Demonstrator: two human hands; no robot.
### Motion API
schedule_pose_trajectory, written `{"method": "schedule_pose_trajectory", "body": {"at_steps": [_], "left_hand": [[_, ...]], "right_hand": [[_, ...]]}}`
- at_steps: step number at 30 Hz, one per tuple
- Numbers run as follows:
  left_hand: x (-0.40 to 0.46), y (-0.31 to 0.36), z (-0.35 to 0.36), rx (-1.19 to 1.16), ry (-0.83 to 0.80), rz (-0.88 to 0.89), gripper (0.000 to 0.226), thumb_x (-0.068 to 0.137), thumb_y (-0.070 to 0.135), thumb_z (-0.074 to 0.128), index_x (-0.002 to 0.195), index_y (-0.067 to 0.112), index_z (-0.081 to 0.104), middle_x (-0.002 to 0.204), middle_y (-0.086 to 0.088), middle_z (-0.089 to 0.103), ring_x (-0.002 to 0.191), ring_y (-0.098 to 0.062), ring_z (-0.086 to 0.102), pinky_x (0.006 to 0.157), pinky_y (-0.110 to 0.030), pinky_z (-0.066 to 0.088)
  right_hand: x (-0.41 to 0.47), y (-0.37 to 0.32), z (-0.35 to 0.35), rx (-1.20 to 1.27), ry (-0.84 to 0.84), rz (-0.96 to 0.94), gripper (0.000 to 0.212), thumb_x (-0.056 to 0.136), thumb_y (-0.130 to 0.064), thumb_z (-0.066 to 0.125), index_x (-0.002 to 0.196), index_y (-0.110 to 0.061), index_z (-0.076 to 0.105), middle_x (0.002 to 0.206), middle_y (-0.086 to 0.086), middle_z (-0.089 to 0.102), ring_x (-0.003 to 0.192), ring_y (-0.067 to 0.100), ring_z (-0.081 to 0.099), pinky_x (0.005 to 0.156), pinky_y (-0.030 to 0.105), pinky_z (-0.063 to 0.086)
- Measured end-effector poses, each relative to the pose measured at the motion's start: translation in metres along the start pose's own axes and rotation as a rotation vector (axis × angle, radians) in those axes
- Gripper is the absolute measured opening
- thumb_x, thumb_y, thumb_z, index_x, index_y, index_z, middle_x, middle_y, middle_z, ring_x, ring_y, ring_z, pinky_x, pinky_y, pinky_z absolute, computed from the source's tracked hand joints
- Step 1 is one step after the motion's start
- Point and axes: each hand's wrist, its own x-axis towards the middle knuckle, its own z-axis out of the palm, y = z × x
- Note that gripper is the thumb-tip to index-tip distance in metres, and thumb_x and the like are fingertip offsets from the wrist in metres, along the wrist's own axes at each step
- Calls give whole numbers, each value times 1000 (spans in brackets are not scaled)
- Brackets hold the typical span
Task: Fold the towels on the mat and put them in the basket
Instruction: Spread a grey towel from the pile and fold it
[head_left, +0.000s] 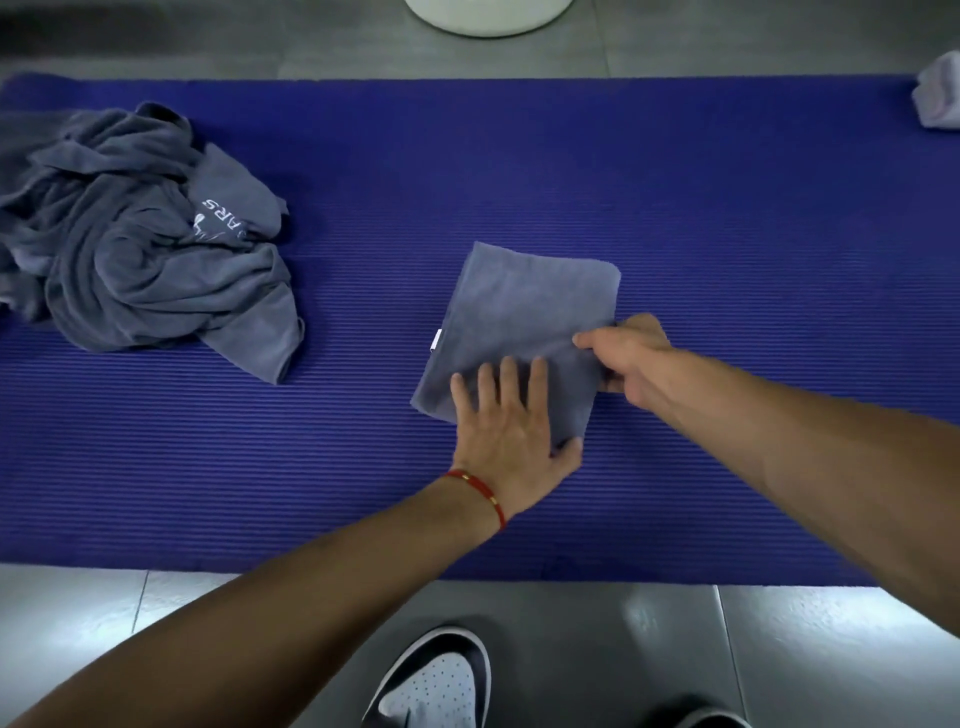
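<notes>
A grey towel (524, 306), folded into a small rectangle, lies in the middle of the purple mat (727, 208). My left hand (511, 431) lies flat on the towel's near end, fingers straight, thumb at its near corner. My right hand (631, 358) pinches the towel's right edge, thumb on top and fingers curled underneath. A heap of crumpled grey towels (140, 244) lies at the mat's left end. The rim of a white basket (488, 15) shows beyond the mat's far edge, mostly cut off by the frame.
A pale folded cloth (937, 96) sits at the mat's far right corner. Grey floor tiles surround the mat. My shoe (441, 680) stands on the floor just before the mat's near edge.
</notes>
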Motion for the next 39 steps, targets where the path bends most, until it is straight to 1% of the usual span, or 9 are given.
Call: {"method": "schedule_pose_trajectory", "body": {"at_steps": [3,8,11,16,21,24,28,34,39], "left_hand": [[-5,22,0,50,-94,-10,111,79,73,57,159,8,13,160,-24,24,147,-49,22,115,-73,15],[-38,25,10,118,5,169,99,61,18,82,149,4,38,143,-25,43,131,-45,44,107,-62,41],[-48,12,22,50,19,230,89,60,2,79,144,3,47,127,-22,60,120,-43,58,103,-57,48],[-38,-11,2,-114,-124,378,66,85,0,58,148,9,38,134,-11,55,124,-32,52,111,-49,42],[-39,-48,-35,-371,-460,403,56,97,6,48,148,26,37,133,3,54,117,-15,54,101,-35,46],[-44,-72,-49,-419,-594,349,53,99,12,49,144,40,44,127,15,60,106,-1,57,93,-22,48],[-43,-103,-53,-639,-585,137,38,92,12,62,115,42,65,100,9,72,89,-10,68,81,-32,56],[-32,-108,-25,-1121,-220,-409,11,93,16,72,104,18,73,93,0,79,89,-14,75,91,-39,59],[-26,-103,-7,-1179,-80,-579,13,95,27,72,104,18,75,92,1,79,88,-17,77,87,-43,62]], "right_hand": [[-28,24,-20,154,20,91,29,90,-9,76,114,-10,59,102,9,74,86,23,73,48,29,57],[-74,74,-57,188,-52,126,24,96,-5,67,119,-7,62,106,12,74,93,29,75,72,36,63],[-77,96,-85,-314,13,-239,60,89,-16,72,137,-22,37,128,5,61,111,23,66,92,37,57],[-51,99,-105,-1495,-20,-945,111,73,-27,85,163,-28,21,171,13,-2,157,38,4,122,63,21],[-35,66,-110,-1650,-333,-1304,68,82,-30,71,147,-22,51,152,1,52,145,22,44,125,48,17],[-61,61,-106,-1597,-512,-1064,45,92,-41,38,133,-29,52,122,-10,66,113,14,62,104,33,44],[-78,66,-96,-1195,-570,-727,10,90,-31,62,98,-35,63,77,-8,68,69,11,63,64,23,47],[-56,59,-96,-694,-414,-468,5,97,-30,68,101,-29,71,92,-7,76,83,8,74,77,33,63],[-41,63,-86,-683,-211,-496,19,99,-45,62,109,-30,68,87,-7,75,79,9,73,75,38,63]]}}
